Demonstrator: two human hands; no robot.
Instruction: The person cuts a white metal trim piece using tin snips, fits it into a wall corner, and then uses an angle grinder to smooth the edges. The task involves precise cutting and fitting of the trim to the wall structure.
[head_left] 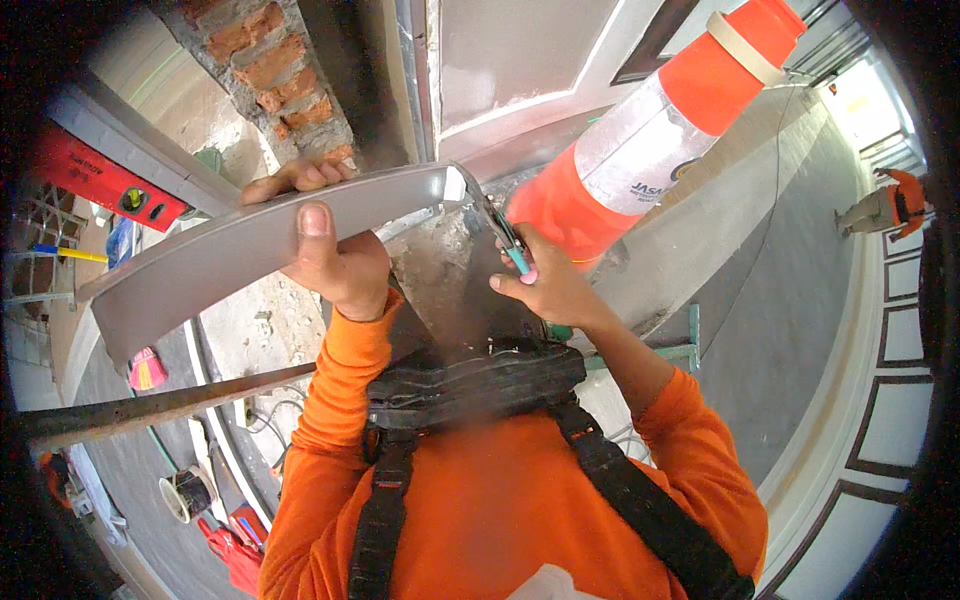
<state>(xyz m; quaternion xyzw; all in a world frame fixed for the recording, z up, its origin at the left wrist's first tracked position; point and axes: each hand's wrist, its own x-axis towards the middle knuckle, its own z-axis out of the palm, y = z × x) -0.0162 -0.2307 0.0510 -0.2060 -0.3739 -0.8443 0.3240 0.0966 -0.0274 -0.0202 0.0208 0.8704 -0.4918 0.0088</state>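
Observation:
My left hand [345, 270] grips a long grey strip [220, 275], its thumb on the near face and its fingers over the top edge. A small white patch shows at the strip's right end; whether it is tile or another board I cannot tell. My right hand [555, 280] is closed round a plier-like hand tool [517, 256] with teal and pink on its handles. The tool's dark metal head reaches up to the strip's right end; whether its jaws touch it is not clear.
An orange and white traffic cone [640, 165] stands just beyond my right hand. Left are a red spirit level [105, 175] and rough brickwork [270, 65]. A bucket [187, 495] and red bag [232, 555] lie lower left. Another person [890, 207] is far right.

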